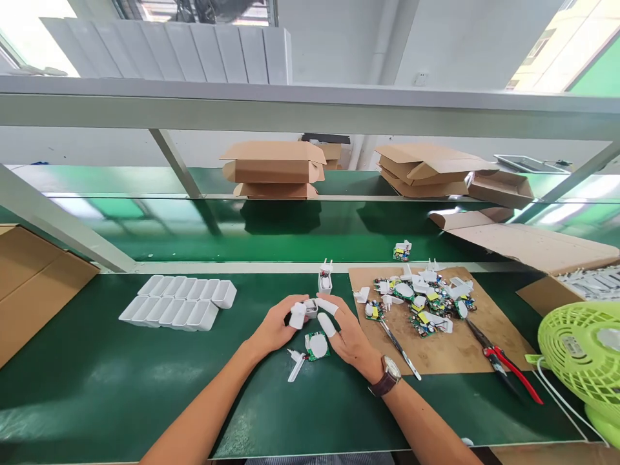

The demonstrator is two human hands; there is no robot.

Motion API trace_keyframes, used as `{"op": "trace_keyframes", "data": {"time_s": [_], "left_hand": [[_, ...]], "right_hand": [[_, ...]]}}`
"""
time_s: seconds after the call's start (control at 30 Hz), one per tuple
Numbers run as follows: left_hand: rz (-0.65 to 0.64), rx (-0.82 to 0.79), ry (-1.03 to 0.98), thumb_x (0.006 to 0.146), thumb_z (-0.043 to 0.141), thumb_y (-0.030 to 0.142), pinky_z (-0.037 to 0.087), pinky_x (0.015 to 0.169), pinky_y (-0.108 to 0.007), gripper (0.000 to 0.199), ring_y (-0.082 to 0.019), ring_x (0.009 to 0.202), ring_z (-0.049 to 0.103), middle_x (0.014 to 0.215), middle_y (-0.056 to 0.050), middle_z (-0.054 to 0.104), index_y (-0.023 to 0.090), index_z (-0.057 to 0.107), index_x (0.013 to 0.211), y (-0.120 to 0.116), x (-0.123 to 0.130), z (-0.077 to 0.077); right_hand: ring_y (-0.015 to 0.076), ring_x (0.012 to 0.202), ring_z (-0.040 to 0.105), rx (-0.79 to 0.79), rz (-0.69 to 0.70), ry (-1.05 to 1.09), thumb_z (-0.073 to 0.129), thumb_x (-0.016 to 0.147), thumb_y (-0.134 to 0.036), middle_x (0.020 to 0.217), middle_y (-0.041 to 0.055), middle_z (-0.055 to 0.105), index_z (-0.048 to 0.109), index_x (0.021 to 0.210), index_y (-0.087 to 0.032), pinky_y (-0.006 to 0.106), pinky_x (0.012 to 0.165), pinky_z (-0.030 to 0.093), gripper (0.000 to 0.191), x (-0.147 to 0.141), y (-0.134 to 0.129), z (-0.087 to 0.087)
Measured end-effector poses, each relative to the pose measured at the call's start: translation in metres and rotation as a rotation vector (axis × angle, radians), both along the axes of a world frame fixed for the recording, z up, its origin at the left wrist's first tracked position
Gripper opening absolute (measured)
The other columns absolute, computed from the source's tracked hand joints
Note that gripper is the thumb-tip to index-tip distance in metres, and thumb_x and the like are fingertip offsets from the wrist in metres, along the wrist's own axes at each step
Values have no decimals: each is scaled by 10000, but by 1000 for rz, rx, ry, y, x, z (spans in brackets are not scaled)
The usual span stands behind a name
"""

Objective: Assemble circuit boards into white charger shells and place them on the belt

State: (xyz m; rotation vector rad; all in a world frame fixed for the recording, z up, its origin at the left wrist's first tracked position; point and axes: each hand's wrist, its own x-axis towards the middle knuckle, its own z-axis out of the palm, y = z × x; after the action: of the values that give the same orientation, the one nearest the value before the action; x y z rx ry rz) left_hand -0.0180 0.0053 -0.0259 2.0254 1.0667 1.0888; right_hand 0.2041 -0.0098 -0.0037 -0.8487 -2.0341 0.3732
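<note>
My left hand (278,328) and my right hand (349,337) meet over a small white plastic charger housing (310,309), fingers closed around it from both sides. White finger covers sit on the left thumb and on some right fingers. Just below the hands lies a green circuit board (318,347) with a round white part on top, wired to a loose white plug piece (296,367). Behind my fingers another white housing with plug pins (325,281) stands upright. The fingers hide part of the held housing.
Two rows of white open housings (179,302) stand left. At right, a brown board (361,276) carries several circuit boards (429,294), tweezers (400,349) and red-handled pliers (506,361). A green fan (576,349) and open carton (542,248) border it. A frame bar crosses above.
</note>
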Motion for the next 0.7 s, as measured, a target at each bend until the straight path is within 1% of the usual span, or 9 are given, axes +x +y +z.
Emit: {"op": "trace_keyframes", "data": {"time_s": [0.03,0.1,0.17,0.23,0.33,0.43,0.57,0.63,0.7], "left_hand": [[19,-58,-49,918,648,298,570,1013,-448,411,-234,1142,691,1272,-98,707,242,610,1323,1,0,0],[44,-172,-157,887,698,389,593,985,-436,478,-232,1111,718,1255,-93,728,241,597,1330,3,-1,0],[29,-261,-266,886,696,451,606,971,-428,543,-236,1123,723,1270,-107,729,234,565,1365,3,-2,3],[14,-309,-342,907,670,481,602,979,-429,546,-250,1168,708,1294,-135,718,220,560,1374,2,-2,6],[14,-341,-392,928,651,495,573,1027,-455,570,-278,1241,671,1343,-172,686,207,540,1407,-1,-3,9],[-5,-371,-412,933,646,507,535,1077,-481,671,-286,1311,622,1405,-184,640,219,429,1499,-3,-3,9],[-9,-357,-366,926,654,526,464,1153,-494,798,-282,1393,547,1507,-186,547,239,284,1573,-6,-3,6],[0,-329,-336,919,672,512,424,1186,-500,825,-280,1411,526,1529,-182,523,244,258,1581,-8,-3,4],[7,-314,-314,916,687,482,418,1190,-501,829,-278,1417,520,1534,-180,518,249,251,1582,-9,-1,3]], "right_hand": [[251,1305,592,-9,-11,-10,491,980,-103,1388,140,609,487,1451,-263,479,1068,552,497,1,2,-2],[257,1343,567,-8,-5,-68,522,953,-87,1418,143,593,514,1431,-256,487,1097,529,508,2,8,-6],[253,1355,559,-8,58,-136,536,943,-88,1429,140,587,523,1427,-250,477,1109,520,510,0,15,-7],[236,1310,593,-12,131,-178,533,955,-99,1388,126,614,536,1413,-250,441,1084,542,482,-3,22,-7],[218,1165,667,9,168,-207,538,979,-133,1281,105,663,592,1343,-246,386,975,601,386,-8,29,-9],[208,1064,695,72,123,-208,534,978,-127,1229,105,676,628,1283,-231,348,884,627,336,-10,32,-15],[221,1076,687,108,78,-201,521,942,-70,1233,115,670,626,1279,-225,348,857,630,386,-7,27,-16],[223,1090,680,72,79,-173,517,925,-51,1242,114,664,618,1287,-229,351,865,626,416,-5,24,-14],[218,1087,677,21,91,-152,513,907,-32,1232,105,663,619,1276,-235,354,889,621,434,-4,21,-14]]}}
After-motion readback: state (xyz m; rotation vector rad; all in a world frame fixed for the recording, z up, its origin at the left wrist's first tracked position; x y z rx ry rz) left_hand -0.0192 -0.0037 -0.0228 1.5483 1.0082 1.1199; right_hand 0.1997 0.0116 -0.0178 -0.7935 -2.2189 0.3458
